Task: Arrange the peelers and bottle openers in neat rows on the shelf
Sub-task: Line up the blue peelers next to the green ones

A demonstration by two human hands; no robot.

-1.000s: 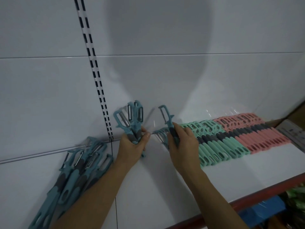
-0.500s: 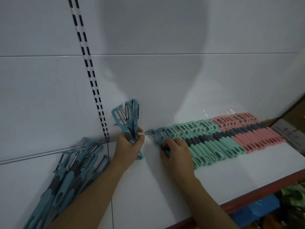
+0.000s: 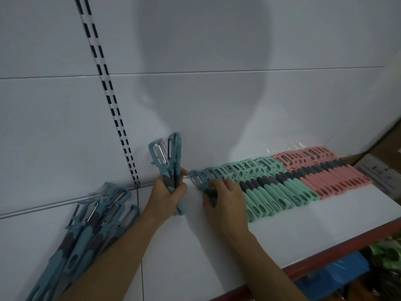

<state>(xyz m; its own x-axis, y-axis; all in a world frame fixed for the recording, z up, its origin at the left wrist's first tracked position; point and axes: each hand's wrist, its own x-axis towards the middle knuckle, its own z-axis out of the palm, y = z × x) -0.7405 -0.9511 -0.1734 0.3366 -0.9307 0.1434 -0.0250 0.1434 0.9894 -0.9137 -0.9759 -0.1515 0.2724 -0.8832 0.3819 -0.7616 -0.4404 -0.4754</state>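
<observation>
Head camera looks down on a white shelf point(image 3: 217, 246) with a red edge point(image 3: 325, 256) along its front. The left hand point(image 3: 168, 195) grips a bundle of teal peelers point(image 3: 167, 157) by the dark parts of the handles, fingers and thumb wrapped tight around them. The bundle stands nearly upright, blades up, close to the white back panel point(image 3: 217, 105), with the handle ends showing below the fist, just above the shelf.

Just to its right, the right hand point(image 3: 226, 197) lies on the left end of a long row of peelers. Its fingers curl down over the end peeler point(image 3: 198, 180), a teal one, and the thumb closes on the handle from the near side, so the hand pinches it where it lies. The blade of that peeler points toward the back panel, almost touching the bundle in the other hand.

The row runs to the right along the back of the shelf, side by side, handles toward the front: a few teal ones, then the mint peelers point(image 3: 273, 187), then the pink peelers point(image 3: 332, 172).

Well to the left, a loose pile of teal peelers point(image 3: 86, 227) lies slantwise on the shelf, overlapping one another. A slotted strip point(image 3: 112, 107) runs up the back panel between the pile and the left hand. Flat packs point(image 3: 378, 175) sit beyond the pink end, and a blue packet point(image 3: 336, 276) shows below the shelf.
</observation>
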